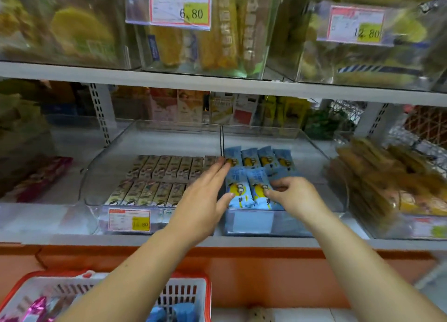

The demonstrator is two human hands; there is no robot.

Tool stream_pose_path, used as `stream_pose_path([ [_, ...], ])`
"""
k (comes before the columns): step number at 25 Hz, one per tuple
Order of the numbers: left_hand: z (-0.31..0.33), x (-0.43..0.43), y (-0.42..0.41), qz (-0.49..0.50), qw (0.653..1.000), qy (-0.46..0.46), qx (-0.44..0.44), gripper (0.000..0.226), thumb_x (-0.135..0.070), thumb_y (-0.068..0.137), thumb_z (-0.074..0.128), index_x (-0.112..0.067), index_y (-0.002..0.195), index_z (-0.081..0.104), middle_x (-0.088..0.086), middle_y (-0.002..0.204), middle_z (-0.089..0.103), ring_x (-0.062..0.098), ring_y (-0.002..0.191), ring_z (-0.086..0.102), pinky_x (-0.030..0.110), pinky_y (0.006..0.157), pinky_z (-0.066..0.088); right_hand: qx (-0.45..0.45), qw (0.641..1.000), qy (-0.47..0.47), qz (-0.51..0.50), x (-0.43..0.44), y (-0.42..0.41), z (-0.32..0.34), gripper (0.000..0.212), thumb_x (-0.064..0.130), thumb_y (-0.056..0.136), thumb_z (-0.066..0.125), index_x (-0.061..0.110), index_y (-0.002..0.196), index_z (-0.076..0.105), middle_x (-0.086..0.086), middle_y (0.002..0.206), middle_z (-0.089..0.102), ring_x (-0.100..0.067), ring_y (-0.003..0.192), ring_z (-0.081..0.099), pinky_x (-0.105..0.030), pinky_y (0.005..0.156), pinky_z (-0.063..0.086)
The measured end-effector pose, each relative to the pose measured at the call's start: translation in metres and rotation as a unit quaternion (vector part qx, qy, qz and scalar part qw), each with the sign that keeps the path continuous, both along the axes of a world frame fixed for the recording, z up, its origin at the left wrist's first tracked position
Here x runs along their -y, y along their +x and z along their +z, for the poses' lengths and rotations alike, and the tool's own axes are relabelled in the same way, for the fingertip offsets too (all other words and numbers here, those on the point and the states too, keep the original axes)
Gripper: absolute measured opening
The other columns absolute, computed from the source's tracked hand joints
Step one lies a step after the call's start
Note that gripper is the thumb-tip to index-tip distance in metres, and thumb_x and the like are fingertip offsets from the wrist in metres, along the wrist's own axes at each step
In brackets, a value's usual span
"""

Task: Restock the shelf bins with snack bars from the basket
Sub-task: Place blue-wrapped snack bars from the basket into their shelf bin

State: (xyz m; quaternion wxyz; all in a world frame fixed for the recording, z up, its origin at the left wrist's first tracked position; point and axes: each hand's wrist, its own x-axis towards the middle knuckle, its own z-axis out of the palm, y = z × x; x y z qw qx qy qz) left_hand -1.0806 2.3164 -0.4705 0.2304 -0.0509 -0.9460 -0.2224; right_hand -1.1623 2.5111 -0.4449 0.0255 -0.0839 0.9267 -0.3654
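Shop aisle, white metal shelf with an orange panel below it; the picture's edges are blurred. Two clear bins sit side by side on the shelf. The right bin holds the blue snack bars: pale blue wrappers with a yellow cartoon figure, lying flat in a back row and a front row at the bin's left side. The left bin holds brown-and-cream bars in two tidy rows, with a price label on its front. Left hand lies over the divider between the bins, grip apart with fingers straight, thumb touching the front-row blue bar. Right hand is inside the right bin, grip closed: curled fingers and thumb pinch the front-row blue snack bars. The red-rimmed basket sits low at the left beneath the left forearm, with pink wrappers and blue wrappers inside. Tan stick packs fill the bin to the right. The upper shelf carries clear bins of yellow corn packs tagged 6.80 and 12.80.
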Motion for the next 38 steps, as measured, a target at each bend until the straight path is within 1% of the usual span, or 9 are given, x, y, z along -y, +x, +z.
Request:
stream_pose_path([
  [4, 0.003, 0.000, 0.024, -0.005, 0.998, 0.042, -0.039, 0.054, -0.032, 0.099, 0.047, -0.029, 0.150, 0.027, -0.015, 0.156, 0.021, 0.000, 0.143, 0.016, 0.016, 0.116, 0.012, -0.074, 0.997, -0.001, -0.013, 0.000, 0.021, 0.006, 0.040, 0.032, 0.093, 0.060, 0.014, 0.129, 0.060, -0.002, 0.120, 0.066, -0.018, 0.111, 0.059, -0.028, 0.089, 0.043],
  [8, -0.041, 0.028, 0.102, 0.035, 0.996, 0.041, -0.072, 0.041, -0.034, 0.095, 0.044, -0.033, 0.135, 0.048, -0.025, 0.131, 0.046, -0.012, 0.125, 0.036, 0.008, 0.107, 0.026, -0.233, 0.956, -0.175, 0.029, 0.010, 0.078, -0.006, 0.019, 0.026, 0.096, 0.053, 0.030, 0.112, 0.063, 0.014, 0.092, 0.064, -0.004, 0.084, 0.060, -0.017, 0.074, 0.046],
  [11, -0.101, 0.052, 0.155, 0.083, 0.991, 0.084, 0.063, 0.037, -0.021, 0.094, 0.056, -0.027, 0.131, 0.055, -0.014, 0.130, 0.055, 0.001, 0.119, 0.049, 0.022, 0.103, 0.040, -0.076, 0.975, -0.154, 0.140, 0.041, 0.131, -0.071, 0.019, 0.019, 0.095, 0.056, 0.029, 0.109, 0.065, 0.015, 0.084, 0.062, 0.002, 0.074, 0.057, -0.009, 0.067, 0.041],
  [15, -0.186, 0.076, 0.230, 0.179, 0.927, 0.160, 0.287, 0.050, -0.023, 0.097, 0.054, -0.023, 0.145, 0.037, -0.004, 0.147, 0.039, 0.014, 0.131, 0.041, 0.027, 0.109, 0.032, 0.236, 0.954, -0.017, 0.187, 0.081, 0.192, -0.178, 0.028, 0.017, 0.098, 0.050, 0.018, 0.124, 0.058, 0.007, 0.088, 0.058, -0.010, 0.079, 0.060, -0.023, 0.070, 0.047],
  [19, -0.230, 0.092, 0.283, 0.203, 0.872, 0.172, 0.411, 0.054, -0.020, 0.094, 0.054, -0.020, 0.144, 0.037, 0.003, 0.143, 0.042, 0.016, 0.125, 0.047, 0.021, 0.102, 0.031, 0.261, 0.933, 0.059, 0.240, 0.125, 0.212, -0.236, 0.033, 0.020, 0.099, 0.048, 0.022, 0.132, 0.052, 0.005, 0.090, 0.056, -0.002, 0.050, 0.047, -0.016, 0.049, 0.036],
  [24, -0.242, 0.094, 0.291, 0.187, 0.849, 0.213, 0.447, 0.054, -0.024, 0.094, 0.054, -0.025, 0.146, 0.038, 0.003, 0.140, 0.046, 0.019, 0.121, 0.051, 0.030, 0.103, 0.040, 0.171, 0.905, 0.258, 0.293, 0.158, 0.206, -0.284, 0.041, 0.024, 0.099, 0.048, 0.020, 0.139, 0.047, -0.009, 0.136, 0.051, -0.031, 0.121, 0.047, -0.038, 0.099, 0.040],
  [30, -0.244, 0.090, 0.292, 0.183, 0.841, 0.218, 0.461, 0.056, -0.024, 0.095, 0.056, -0.029, 0.146, 0.035, -0.002, 0.145, 0.043, 0.018, 0.122, 0.051, 0.035, 0.107, 0.041, 0.164, 0.859, 0.370, 0.315, 0.159, 0.207, -0.306, 0.050, 0.055, 0.090, 0.052, 0.021, 0.127, 0.054, -0.001, 0.122, 0.060, -0.028, 0.122, 0.042, -0.036, 0.097, 0.033],
  [34, -0.239, 0.088, 0.289, 0.182, 0.836, 0.238, 0.460, 0.058, -0.028, 0.095, 0.057, -0.030, 0.147, 0.032, -0.002, 0.145, 0.042, 0.018, 0.119, 0.053, 0.035, 0.104, 0.044, 0.219, 0.882, 0.272, 0.315, 0.161, 0.206, -0.288, 0.047, 0.048, 0.084, 0.067, 0.023, 0.122, 0.055, 0.001, 0.127, 0.055, -0.026, 0.121, 0.043, -0.039, 0.097, 0.040],
  [38, -0.226, 0.080, 0.273, 0.188, 0.816, 0.365, 0.407, 0.062, -0.031, 0.097, 0.056, -0.028, 0.151, 0.025, -0.004, 0.147, 0.041, 0.013, 0.130, 0.045, 0.032, 0.107, 0.040, 0.280, 0.924, 0.012, 0.259, 0.159, 0.207, -0.250, 0.024, 0.031, 0.085, 0.072, 0.032, 0.101, 0.055, 0.004, 0.091, 0.055, -0.011, 0.074, 0.053, -0.026, 0.065, 0.047],
])
